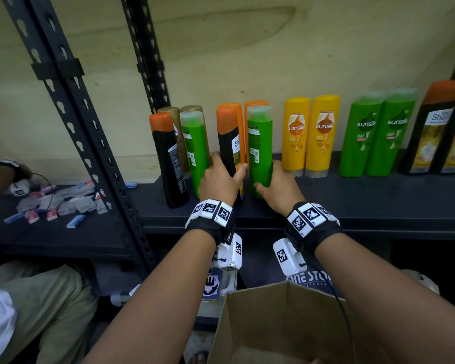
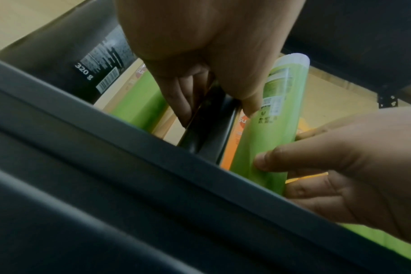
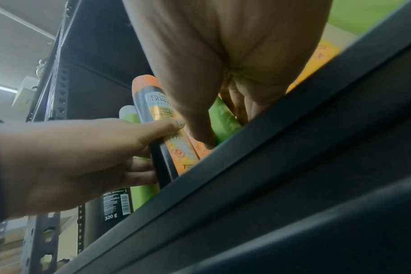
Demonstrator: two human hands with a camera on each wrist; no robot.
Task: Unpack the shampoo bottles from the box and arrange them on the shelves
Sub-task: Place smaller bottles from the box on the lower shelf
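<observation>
My left hand (image 1: 219,183) is wrapped round the lower body of a black bottle with an orange cap (image 1: 229,151): thumb (image 1: 241,171) on the label side, fingers curled round the far side. My right hand (image 1: 276,189) grips the lower part of a green bottle (image 1: 259,151), thumb (image 1: 260,187) across the near face, fingers curled behind. Both bottles stand upright on the dark shelf (image 1: 326,203), just beside each other, near the front edge.

Directly behind them stand two orange bottles (image 1: 255,103). To the left stand a second black bottle (image 1: 170,164), back label facing me, and another green bottle (image 1: 196,151), with two gold-capped bottles (image 1: 180,111) behind these. To the right, in pairs along the back of the shelf: two yellow bottles (image 1: 310,135), two green bottles marked "sunsilk" (image 1: 376,135), and two black bottles with orange caps (image 1: 441,130) at the frame edge.

The open cardboard box (image 1: 286,324) sits below the shelf edge, under my right forearm. Its contents cannot be determined.

On the adjoining shelf at left lie small packets (image 1: 61,203). Another person's hand (image 1: 19,177) rests near them.
</observation>
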